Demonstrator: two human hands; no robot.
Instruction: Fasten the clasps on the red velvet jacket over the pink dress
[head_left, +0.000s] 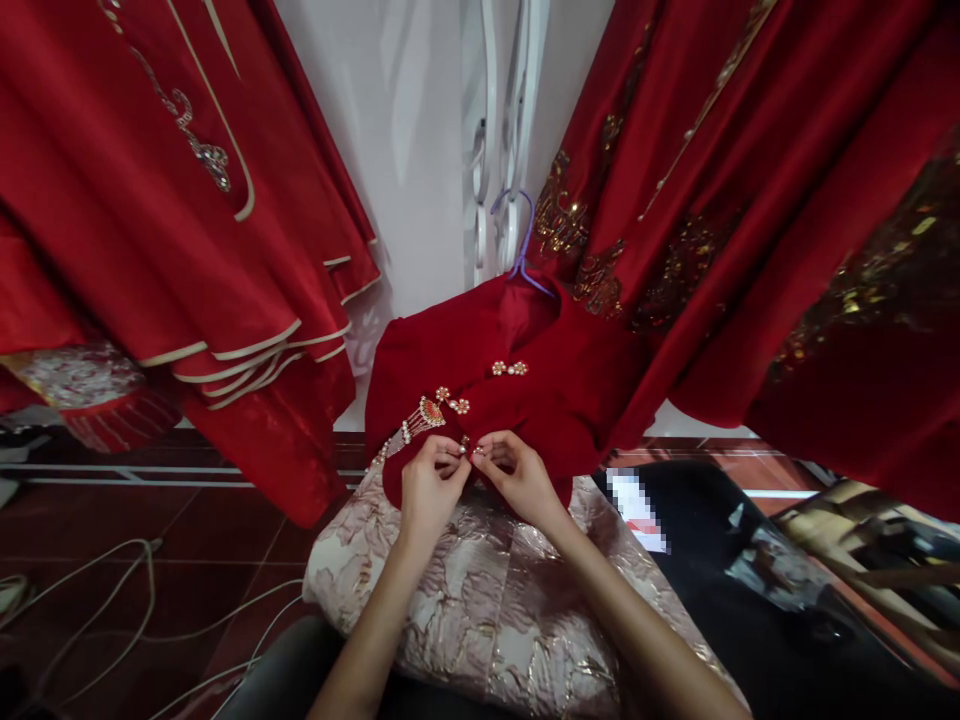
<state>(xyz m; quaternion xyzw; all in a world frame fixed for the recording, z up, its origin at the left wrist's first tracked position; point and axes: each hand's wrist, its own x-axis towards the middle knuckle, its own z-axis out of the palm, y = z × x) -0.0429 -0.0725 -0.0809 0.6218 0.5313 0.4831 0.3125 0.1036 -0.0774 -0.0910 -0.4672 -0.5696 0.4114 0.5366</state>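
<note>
Matt cloth garment (585, 420), glossy clasps (512, 369)

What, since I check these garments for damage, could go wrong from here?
The left hand and right hand pinch at tiny ornaments on the red garment, so a fingertip grip might slip. The beaded tassel lies close to the left hand and could snag on it.

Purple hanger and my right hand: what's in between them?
In the head view, the red garment and its upper flower-shaped clasp lie between them.
</note>
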